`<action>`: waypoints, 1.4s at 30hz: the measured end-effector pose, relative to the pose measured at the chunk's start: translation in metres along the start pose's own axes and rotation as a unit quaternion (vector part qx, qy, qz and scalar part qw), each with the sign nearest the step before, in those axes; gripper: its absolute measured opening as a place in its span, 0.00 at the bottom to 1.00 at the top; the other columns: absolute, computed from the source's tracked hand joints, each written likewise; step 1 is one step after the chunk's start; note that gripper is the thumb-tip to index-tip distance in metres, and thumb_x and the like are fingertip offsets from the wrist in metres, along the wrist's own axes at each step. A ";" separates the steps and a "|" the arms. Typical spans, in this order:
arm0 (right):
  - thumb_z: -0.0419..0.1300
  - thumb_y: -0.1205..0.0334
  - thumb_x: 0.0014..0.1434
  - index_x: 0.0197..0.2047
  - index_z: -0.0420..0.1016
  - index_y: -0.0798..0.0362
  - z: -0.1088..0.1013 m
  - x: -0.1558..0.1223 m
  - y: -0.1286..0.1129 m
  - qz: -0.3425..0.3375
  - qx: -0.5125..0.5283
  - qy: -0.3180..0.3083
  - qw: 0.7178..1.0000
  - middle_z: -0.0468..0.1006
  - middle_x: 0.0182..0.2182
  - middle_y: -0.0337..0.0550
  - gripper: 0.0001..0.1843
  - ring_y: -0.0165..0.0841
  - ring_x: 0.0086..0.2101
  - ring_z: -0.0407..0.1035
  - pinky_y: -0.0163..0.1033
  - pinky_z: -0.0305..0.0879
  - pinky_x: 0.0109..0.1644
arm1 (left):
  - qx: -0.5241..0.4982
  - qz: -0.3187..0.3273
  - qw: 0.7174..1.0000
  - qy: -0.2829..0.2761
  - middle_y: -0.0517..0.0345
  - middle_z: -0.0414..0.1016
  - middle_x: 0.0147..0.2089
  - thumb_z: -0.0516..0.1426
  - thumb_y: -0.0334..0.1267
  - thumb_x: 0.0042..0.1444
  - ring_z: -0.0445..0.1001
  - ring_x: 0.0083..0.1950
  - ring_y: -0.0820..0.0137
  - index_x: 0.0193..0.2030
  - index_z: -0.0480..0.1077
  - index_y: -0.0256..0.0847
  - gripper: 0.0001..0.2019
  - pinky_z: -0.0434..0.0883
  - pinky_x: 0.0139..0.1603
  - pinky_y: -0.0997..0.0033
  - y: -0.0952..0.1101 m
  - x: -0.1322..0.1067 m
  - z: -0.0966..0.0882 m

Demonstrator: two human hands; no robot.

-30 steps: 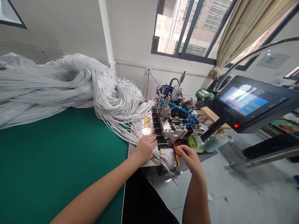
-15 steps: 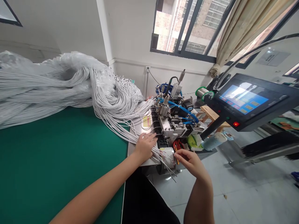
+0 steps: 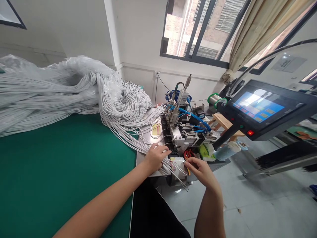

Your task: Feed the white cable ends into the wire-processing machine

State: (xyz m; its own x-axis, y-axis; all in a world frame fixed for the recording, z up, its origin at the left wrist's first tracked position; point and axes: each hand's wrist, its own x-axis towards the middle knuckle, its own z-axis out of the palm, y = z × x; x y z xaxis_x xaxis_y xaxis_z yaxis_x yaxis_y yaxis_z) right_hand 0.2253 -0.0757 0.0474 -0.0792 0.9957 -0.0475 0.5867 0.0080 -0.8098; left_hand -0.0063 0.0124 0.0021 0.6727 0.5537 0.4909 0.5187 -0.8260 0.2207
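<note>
A huge bundle of white cables (image 3: pixel 74 92) lies across the green table (image 3: pixel 54 172) and fans out onto the metal plate of a small machine (image 3: pixel 184 134) with blue hoses. My left hand (image 3: pixel 156 157) rests on the fanned cable ends (image 3: pixel 173 168) at the plate's front, fingers curled over them. My right hand (image 3: pixel 200 170) is just to the right, fingers pinched at the tips of those cable ends, beside red and orange wires (image 3: pixel 187 154).
A touchscreen control panel (image 3: pixel 260 109) on a black arm stands to the right, with a red lit button. A solder spool (image 3: pixel 213 98) and a wooden block (image 3: pixel 224 122) sit behind the machine. Window and curtain are at the back; grey floor lies below right.
My right hand has moved left from the red and orange wires to the cable tips. My left hand has curled tighter over the fanned cables.
</note>
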 end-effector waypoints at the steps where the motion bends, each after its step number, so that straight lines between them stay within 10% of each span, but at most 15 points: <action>1: 0.54 0.49 0.62 0.33 0.73 0.54 0.000 0.000 0.000 -0.003 0.000 -0.002 1.000 0.72 0.27 0.40 0.17 0.31 0.27 0.63 0.34 0.57 0.30 | 0.000 0.000 1.000 -0.002 0.52 0.74 0.51 0.52 0.20 0.41 0.73 0.49 0.66 0.52 0.71 0.41 0.29 0.60 0.53 0.61 0.000 0.000 -0.001; 10: 0.57 0.47 0.60 0.30 0.75 0.54 -0.001 -0.005 -0.005 -0.029 0.011 -0.116 0.993 0.73 0.25 0.39 0.18 0.31 0.27 0.63 0.34 0.56 0.29 | -0.013 -0.017 1.000 -0.021 0.52 0.74 0.51 0.51 0.21 0.42 0.72 0.50 0.65 0.52 0.71 0.42 0.29 0.60 0.52 0.60 0.001 0.002 -0.004; 22: 0.62 0.48 0.56 0.32 0.73 0.55 0.025 0.020 0.014 0.011 0.188 0.157 0.970 0.70 0.26 0.40 0.17 0.30 0.27 0.62 0.34 0.57 0.31 | -0.003 0.002 1.000 -0.025 0.55 0.76 0.41 0.49 0.20 0.44 0.73 0.45 0.67 0.53 0.69 0.42 0.29 0.59 0.52 0.62 0.002 0.002 -0.008; 31: 0.63 0.47 0.53 0.34 0.73 0.55 0.041 0.034 0.020 0.039 0.287 0.249 0.924 0.66 0.23 0.37 0.17 0.26 0.22 0.54 0.33 0.49 0.24 | 0.008 0.001 1.000 0.028 0.57 0.76 0.35 0.52 0.34 0.57 0.72 0.36 0.68 0.49 0.70 0.43 0.14 0.60 0.47 0.62 0.004 0.001 -0.007; 42: 0.64 0.46 0.52 0.39 0.77 0.57 0.051 0.041 0.024 0.051 0.315 0.253 0.913 0.75 0.29 0.43 0.21 0.26 0.23 0.58 0.33 0.53 0.25 | 0.000 -0.007 1.000 -0.001 0.57 0.75 0.36 0.51 0.25 0.49 0.71 0.39 0.68 0.39 0.68 0.41 0.12 0.59 0.49 0.63 0.003 0.002 -0.004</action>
State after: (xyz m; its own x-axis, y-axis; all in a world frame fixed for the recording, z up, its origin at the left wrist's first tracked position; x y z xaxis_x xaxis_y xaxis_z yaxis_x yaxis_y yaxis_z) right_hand 0.1950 -0.0393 -0.0032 0.4260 0.9047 0.0060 -0.0216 0.0168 -0.9996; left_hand -0.0049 0.0107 0.0070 0.6667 0.5645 0.4867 0.5274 -0.8187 0.2271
